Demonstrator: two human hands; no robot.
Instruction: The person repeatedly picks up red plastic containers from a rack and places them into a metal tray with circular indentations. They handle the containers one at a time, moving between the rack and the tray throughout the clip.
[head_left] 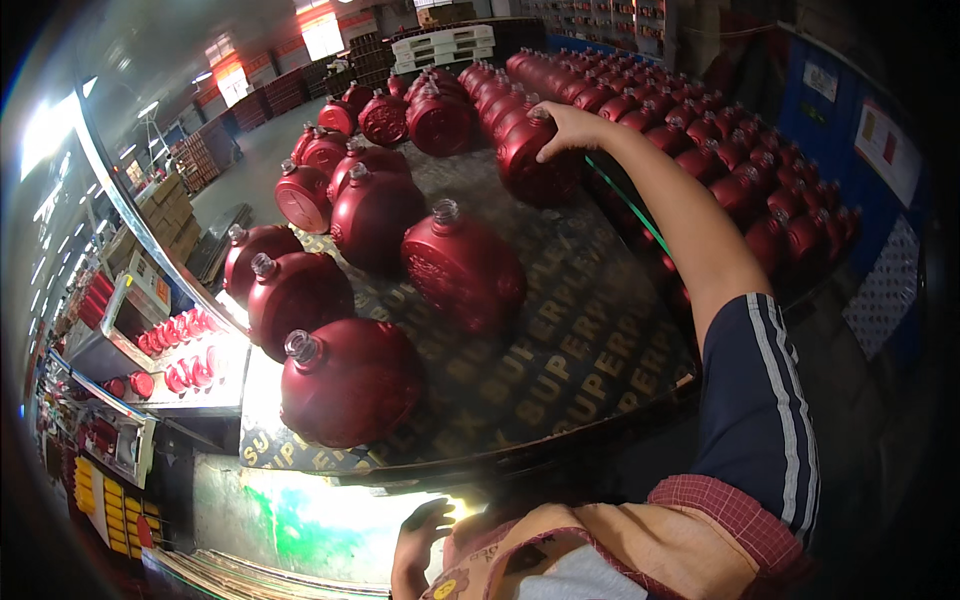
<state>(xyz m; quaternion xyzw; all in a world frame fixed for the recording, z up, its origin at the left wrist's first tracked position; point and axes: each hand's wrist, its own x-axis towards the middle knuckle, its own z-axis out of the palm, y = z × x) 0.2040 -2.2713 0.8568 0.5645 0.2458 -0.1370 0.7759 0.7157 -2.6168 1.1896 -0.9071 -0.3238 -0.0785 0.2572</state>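
Observation:
My right arm stretches far across the dark printed board, and my right hand [572, 130] is closed round the neck of a round, flat-sided red glass bottle [535, 165]. That bottle stands upright on the board's far right part, beside a row of similar bottles. Down by my apron [590, 540], my left hand [424, 530] hangs empty with its fingers loosely bent and apart. Nearer me on the board are a red bottle [350, 385] at the front left corner and another red bottle [463, 270] near the middle, both with clear necks.
Several more red bottles [375, 220] stand along the board's left side. To the right, a dense array of red bottles [700, 130] sits beyond the board [590, 300]. A brightly lit shelf [190, 370] holds bottles at left. White pallets [443, 45] are stacked at the back.

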